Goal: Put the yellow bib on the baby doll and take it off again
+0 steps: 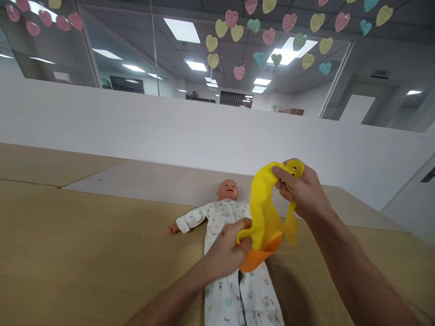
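A yellow silicone baby bib [261,199] with an orange catch pocket hangs in the air, held between my two hands. My left hand [229,248] pinches the bib's lower left edge near the pocket. Up at the neck strap, my right hand [303,188] grips the end with the round holes, fingers closed on it. Below and behind the bib, a baby doll [222,215] in a white patterned sleepsuit lies on its back, face up. One doll arm stretches out to the left; the other is hidden behind the bib and my hands.
The doll rests on a broad tan surface [102,258], with a pale grey panel [136,179] along its far side. Beyond stands a white wall [152,129] topped by glass, with several heart-shaped notes [239,73] stuck to it.
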### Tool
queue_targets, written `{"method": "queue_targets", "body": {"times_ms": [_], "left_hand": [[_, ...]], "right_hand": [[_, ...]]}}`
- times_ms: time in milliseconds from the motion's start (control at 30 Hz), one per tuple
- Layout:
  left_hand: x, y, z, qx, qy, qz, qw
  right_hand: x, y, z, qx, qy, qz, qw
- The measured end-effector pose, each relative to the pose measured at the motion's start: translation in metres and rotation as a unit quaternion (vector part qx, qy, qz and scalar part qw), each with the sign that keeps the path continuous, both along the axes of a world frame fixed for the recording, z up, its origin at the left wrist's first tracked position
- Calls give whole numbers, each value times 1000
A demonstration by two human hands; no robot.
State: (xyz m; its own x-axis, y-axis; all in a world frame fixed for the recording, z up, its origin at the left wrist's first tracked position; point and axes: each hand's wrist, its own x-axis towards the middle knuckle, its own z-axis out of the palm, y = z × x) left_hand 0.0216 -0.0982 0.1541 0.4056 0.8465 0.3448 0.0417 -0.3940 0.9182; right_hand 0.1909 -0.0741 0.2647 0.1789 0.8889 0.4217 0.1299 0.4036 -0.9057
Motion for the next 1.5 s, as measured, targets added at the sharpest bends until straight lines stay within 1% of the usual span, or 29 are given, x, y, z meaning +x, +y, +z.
{"method": "queue_targets", "body": {"times_ms": [67, 133, 200, 267, 367, 467, 567, 667, 767, 867, 1067, 1233, 1367, 1500], "left_hand": [[-8, 25, -5, -45, -30, 6, 999], [-16, 46, -7, -104, -80, -9, 991], [-24, 60, -8, -160, -143, -31, 976], [-30, 69, -10, -201, -191, -49, 959], [-36, 80, -18, -224, -225, -48, 947], [-39, 95, -32, -241, -243, -13, 939], [-42, 111, -50, -268, -266, 19, 926], [-43, 121, -63, -296, -286, 28, 911], [-41, 121, -67, -321, -289, 36, 901], [-36, 118, -68, -321, -291, 44, 900], [-30, 118, -76, -282, -327, 79, 898], [-25, 118, -80, -288, -349, 121, 884], [-22, 116, -78, -294, -359, 131, 876], [-21, 117, -81, -308, -365, 136, 868]], "right_hand": [[-3, 21, 1, 15, -5, -5, 1000], [-6, 44, 3, 14, -20, -19, 1000], [-8, 69, 2, -5, -56, -35, 998], [-13, 96, -3, -34, -110, -55, 992], [-22, 135, -18, -78, -206, -81, 972], [-34, 168, -38, -111, -298, -98, 943], [-45, 194, -60, -124, -370, -119, 913], [-52, 214, -80, -128, -443, -138, 876], [-53, 226, -96, -139, -489, -143, 849], [-50, 235, -107, -137, -503, -132, 843], [-48, 244, -121, -134, -481, -112, 859], [-41, 244, -128, -139, -462, -112, 869], [-26, 245, -133, -153, -442, -133, 874], [-11, 246, -132, -193, -371, -177, 891]]}}
